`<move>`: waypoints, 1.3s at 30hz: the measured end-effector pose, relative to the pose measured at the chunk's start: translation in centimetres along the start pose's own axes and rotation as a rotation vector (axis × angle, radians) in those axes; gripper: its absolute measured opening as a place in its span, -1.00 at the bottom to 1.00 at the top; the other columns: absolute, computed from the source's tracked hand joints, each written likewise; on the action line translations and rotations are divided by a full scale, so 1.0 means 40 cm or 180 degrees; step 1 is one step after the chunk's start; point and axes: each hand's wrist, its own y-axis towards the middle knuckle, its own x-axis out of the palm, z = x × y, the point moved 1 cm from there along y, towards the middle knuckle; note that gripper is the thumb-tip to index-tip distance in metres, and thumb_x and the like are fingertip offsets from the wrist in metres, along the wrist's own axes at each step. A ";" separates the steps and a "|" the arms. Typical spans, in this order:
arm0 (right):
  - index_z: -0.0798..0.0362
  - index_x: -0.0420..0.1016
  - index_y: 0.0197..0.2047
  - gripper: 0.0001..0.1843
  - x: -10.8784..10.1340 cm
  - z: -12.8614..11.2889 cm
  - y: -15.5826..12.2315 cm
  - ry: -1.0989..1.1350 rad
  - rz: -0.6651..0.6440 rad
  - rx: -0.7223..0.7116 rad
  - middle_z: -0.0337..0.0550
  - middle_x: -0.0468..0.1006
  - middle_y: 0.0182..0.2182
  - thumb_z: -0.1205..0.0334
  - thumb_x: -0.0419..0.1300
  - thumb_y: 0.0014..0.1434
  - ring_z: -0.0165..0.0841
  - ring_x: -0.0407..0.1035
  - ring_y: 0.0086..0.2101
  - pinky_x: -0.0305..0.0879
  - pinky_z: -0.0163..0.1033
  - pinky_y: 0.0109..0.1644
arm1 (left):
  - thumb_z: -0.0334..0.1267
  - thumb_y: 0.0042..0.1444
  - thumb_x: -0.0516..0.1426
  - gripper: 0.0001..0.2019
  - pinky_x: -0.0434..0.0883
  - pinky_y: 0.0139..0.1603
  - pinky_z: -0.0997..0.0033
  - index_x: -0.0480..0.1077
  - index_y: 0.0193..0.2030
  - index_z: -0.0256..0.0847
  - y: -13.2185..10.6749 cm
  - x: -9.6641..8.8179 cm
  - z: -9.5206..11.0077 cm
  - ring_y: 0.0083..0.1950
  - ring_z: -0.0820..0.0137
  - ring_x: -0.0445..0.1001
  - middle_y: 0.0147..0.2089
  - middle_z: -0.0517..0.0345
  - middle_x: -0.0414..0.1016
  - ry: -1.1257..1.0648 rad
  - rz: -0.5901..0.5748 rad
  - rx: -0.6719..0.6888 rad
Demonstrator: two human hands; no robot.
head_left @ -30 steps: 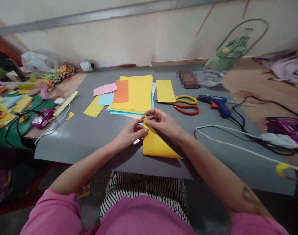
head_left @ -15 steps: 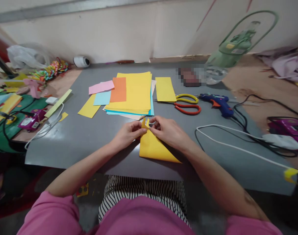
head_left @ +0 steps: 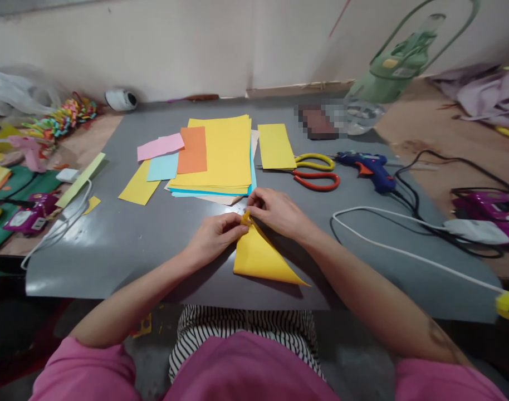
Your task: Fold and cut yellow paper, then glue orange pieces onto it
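A folded yellow sheet of paper (head_left: 260, 259) stands out from between my hands, its lower edge toward me and a sharp corner pointing right. My left hand (head_left: 215, 236) pinches its upper left end between thumb and fingers. At the same top end my right hand (head_left: 275, 211) is closed, thumb against fingers, on the upper edge. The fingertips partly hide the small folded tip. Just beyond my hands lies a stack of yellow sheets (head_left: 227, 153), with blue and pale sheets under it.
Orange (head_left: 192, 150), pink (head_left: 160, 146) and light blue (head_left: 162, 166) pieces lie left. Scissors with red and yellow handles (head_left: 317, 179), a blue glue gun (head_left: 369, 167), a white cable (head_left: 383, 242) and a green-topped bottle (head_left: 369, 94) are on the right. The grey mat's (head_left: 112, 250) front edge is near me.
The top end of the yellow paper, earlier showing two upright ends with a gap, is now drawn together between my fingertips. My right hand has moved slightly up and left. The view has shifted.
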 end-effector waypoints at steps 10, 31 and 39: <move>-0.02 0.31 -0.16 -0.68 0.007 -0.020 -0.013 0.2215 -0.0045 -0.0307 -0.31 0.44 -0.41 -0.01 0.25 0.13 -0.40 0.33 -0.41 0.26 -0.25 -0.30 | -0.30 0.03 0.32 -0.60 0.39 -0.25 0.44 0.22 -0.07 -0.10 0.003 0.010 -0.007 -0.30 0.46 0.45 -0.32 0.29 0.46 -0.1601 0.0317 -0.0109; 0.05 0.50 -0.38 -0.67 0.010 -0.035 -0.053 0.1761 -0.0067 -0.0328 -0.22 0.47 -0.45 -0.07 0.30 0.10 -0.41 0.27 -0.42 0.19 -0.28 -0.39 | -0.12 0.08 0.29 -0.77 0.31 -0.29 0.44 0.47 -0.35 -0.26 -0.004 0.001 -0.004 -0.34 0.47 0.36 -0.38 0.20 0.48 -0.0988 0.0438 -0.0056; 0.05 0.50 -0.39 -0.73 0.009 -0.039 -0.054 0.1361 0.0069 -0.0464 -0.25 0.43 -0.47 0.01 0.22 0.17 -0.43 0.24 -0.44 0.17 -0.28 -0.37 | -0.03 0.06 0.29 -0.69 0.26 -0.37 0.47 0.39 -0.42 -0.24 -0.005 0.002 0.000 -0.41 0.51 0.30 -0.45 0.25 0.39 -0.1045 0.0469 -0.0027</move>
